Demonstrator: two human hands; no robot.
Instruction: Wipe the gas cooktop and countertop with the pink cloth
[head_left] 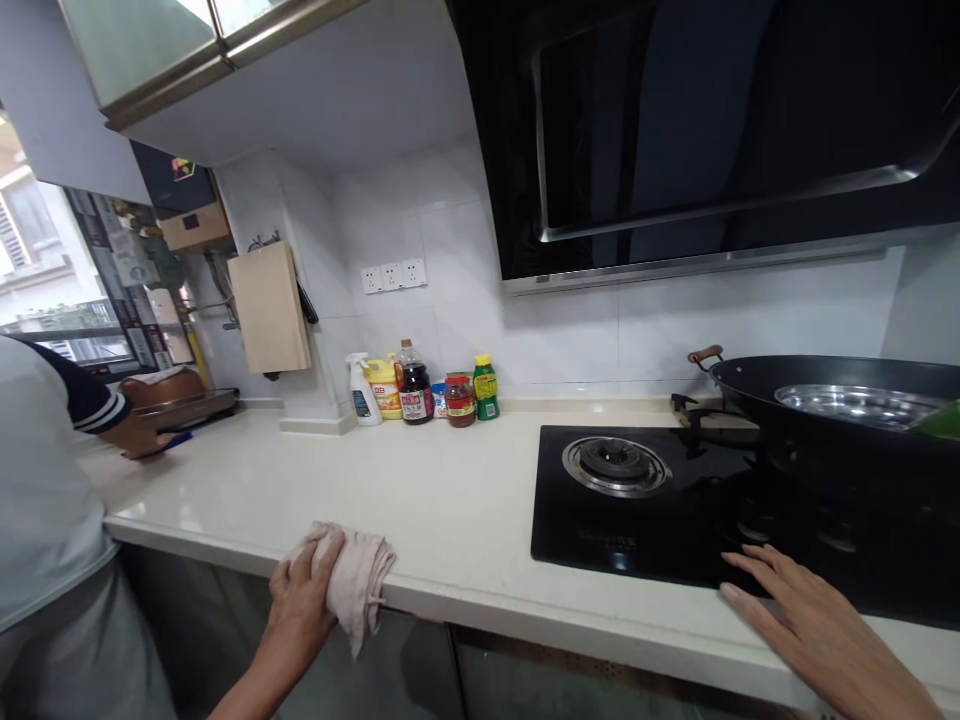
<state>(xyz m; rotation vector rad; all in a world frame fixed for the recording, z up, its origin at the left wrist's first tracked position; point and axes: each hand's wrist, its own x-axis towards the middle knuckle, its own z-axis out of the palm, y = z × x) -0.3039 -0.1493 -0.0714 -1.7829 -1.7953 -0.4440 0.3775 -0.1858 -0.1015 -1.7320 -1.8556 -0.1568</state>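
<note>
My left hand (304,590) is closed on a pale pink cloth (361,580), pressing it against the front edge of the white countertop (450,500). Part of the cloth hangs down over that edge. Over to the right, my right hand (802,610) has its fingers stretched out, holding nothing. It is by the front edge of the black gas stove (645,550); whether the fingertips touch the glass I cannot tell. A round burner (616,465) shows on the stove's left side.
A large black wok (739,385) with a shiny metal steamer plate (855,405) stands at right. Bottles and jars (416,390) line the back wall. A cutting board (266,308) hangs at left. Another person (45,480) stands far left, one hand on the counter. A range hood (697,130) overhangs the stove.
</note>
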